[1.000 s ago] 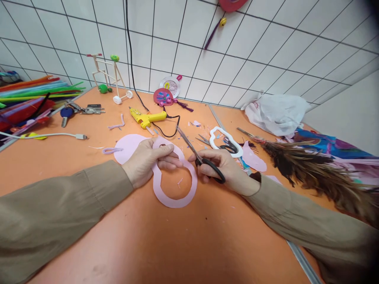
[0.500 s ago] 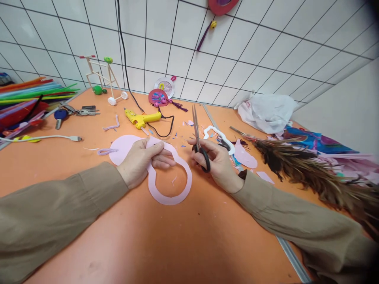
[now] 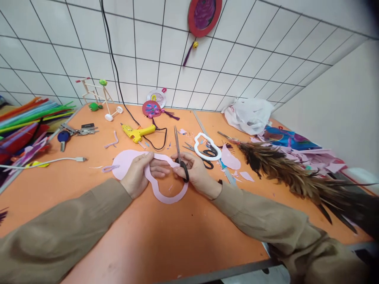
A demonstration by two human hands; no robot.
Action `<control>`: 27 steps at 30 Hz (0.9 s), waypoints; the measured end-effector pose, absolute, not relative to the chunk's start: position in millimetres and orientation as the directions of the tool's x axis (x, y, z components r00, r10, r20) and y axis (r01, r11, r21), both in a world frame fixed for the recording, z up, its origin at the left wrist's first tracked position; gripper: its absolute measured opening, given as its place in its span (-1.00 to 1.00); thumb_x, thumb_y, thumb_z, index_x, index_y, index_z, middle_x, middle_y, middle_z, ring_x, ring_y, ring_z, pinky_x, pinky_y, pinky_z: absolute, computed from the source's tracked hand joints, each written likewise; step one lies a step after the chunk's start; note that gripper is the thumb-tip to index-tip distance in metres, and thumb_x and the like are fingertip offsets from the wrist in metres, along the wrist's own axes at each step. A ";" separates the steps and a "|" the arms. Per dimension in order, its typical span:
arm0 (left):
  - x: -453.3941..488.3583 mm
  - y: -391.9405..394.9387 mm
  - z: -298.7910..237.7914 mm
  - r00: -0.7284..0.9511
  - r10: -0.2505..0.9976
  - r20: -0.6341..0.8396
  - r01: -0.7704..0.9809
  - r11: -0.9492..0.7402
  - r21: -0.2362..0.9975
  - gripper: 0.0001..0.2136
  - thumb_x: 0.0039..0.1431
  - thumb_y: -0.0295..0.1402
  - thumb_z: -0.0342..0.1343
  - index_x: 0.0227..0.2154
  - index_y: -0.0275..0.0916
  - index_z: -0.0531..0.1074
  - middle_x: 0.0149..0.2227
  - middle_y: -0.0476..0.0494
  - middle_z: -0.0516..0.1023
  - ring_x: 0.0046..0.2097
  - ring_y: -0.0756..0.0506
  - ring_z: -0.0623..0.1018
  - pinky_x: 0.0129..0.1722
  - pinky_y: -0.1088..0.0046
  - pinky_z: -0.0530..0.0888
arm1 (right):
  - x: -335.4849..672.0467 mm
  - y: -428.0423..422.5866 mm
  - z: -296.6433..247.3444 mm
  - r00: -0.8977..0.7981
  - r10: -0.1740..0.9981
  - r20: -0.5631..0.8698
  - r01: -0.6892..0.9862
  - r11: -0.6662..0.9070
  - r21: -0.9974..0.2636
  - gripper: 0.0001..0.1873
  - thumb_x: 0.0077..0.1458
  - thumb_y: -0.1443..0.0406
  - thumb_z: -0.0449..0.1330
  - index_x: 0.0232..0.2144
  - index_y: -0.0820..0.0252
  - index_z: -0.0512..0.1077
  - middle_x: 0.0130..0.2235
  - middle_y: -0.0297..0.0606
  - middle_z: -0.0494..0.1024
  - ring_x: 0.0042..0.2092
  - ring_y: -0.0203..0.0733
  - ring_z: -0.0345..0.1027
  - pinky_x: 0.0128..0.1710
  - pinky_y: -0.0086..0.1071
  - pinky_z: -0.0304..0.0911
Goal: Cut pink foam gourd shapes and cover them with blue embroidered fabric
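Note:
My left hand (image 3: 138, 174) pinches the upper part of a pink paper cut-out shaped like a gourd outline (image 3: 166, 195), which rests on the orange table (image 3: 166, 236). In my right hand (image 3: 194, 175) are black-handled scissors (image 3: 180, 159), gripped by the handles with the closed blades pointing up and away, right beside the pink outline's right edge. A solid pink paper piece (image 3: 124, 163) lies under and left of my left hand.
A yellow glue gun (image 3: 137, 133) with a black cord, keys (image 3: 74, 132), pipe cleaners (image 3: 32, 118), a white USB cable (image 3: 56, 161), a white outline with second scissors (image 3: 207, 148), dark feathers (image 3: 284, 169), a plastic bag (image 3: 247, 112) and paper scraps lie around. A tiled wall stands behind.
The scissors swung from slanting left to upright, and my right hand moved left until it meets the pink outline. The view rose and pulled back.

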State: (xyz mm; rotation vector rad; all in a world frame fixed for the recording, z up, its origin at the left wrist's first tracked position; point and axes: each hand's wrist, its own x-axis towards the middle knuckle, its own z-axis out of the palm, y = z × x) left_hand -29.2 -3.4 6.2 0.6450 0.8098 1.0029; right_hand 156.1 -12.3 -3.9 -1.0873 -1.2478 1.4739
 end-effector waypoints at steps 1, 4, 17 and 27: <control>-31.3 -1.5 4.5 0.328 0.901 -0.285 -0.490 0.420 0.764 -0.59 0.32 -0.21 0.09 -0.46 -0.49 0.57 -0.46 -0.40 0.66 -0.48 -0.10 0.64 -0.48 0.53 0.55 | 155.6 -12.1 -3.2 -0.213 0.973 -0.085 -0.128 -0.114 -0.985 -0.49 -0.25 0.24 0.48 -0.21 0.20 0.44 -0.55 -0.48 0.45 -0.54 -0.37 0.28 -0.51 -0.46 0.16; -38.1 4.6 -1.0 0.428 0.866 -0.258 -0.523 0.470 0.711 -0.46 0.32 -0.04 0.01 -0.43 -0.49 0.59 -0.46 -0.43 0.65 -0.38 -0.19 0.68 -0.41 0.46 0.58 | 153.5 -11.9 -2.0 -0.218 0.969 -0.117 -0.210 -0.164 -0.964 -0.53 -0.23 0.25 0.45 -0.23 0.20 0.42 -0.59 -0.49 0.44 -0.55 -0.37 0.27 -0.51 -0.46 0.13; -35.0 9.8 -5.0 0.355 0.915 -0.191 -0.471 0.352 0.809 -0.86 -0.01 -0.43 0.38 -0.37 -0.37 0.61 -0.40 -0.21 0.67 -0.46 -0.03 0.60 -0.49 0.57 0.53 | 148.6 -16.1 20.7 -0.387 0.883 -0.266 -0.479 -0.439 -0.760 -0.57 -0.30 0.29 0.44 -0.35 0.18 0.36 -0.60 -0.50 0.36 -0.56 -0.42 0.13 -0.54 -0.49 -0.01; -35.5 -1.9 3.9 0.451 0.891 -0.055 -0.264 0.192 0.945 -0.51 0.01 -0.23 0.40 0.03 -0.24 0.55 -0.54 -0.03 0.55 -0.57 0.03 0.45 -0.52 0.48 0.40 | 150.7 -20.3 14.5 -0.481 0.825 -0.298 -0.389 -0.505 -0.771 -0.62 -0.26 0.22 0.50 -0.47 0.22 0.40 -0.55 -0.44 0.39 -0.52 -0.42 0.16 -0.51 -0.49 0.07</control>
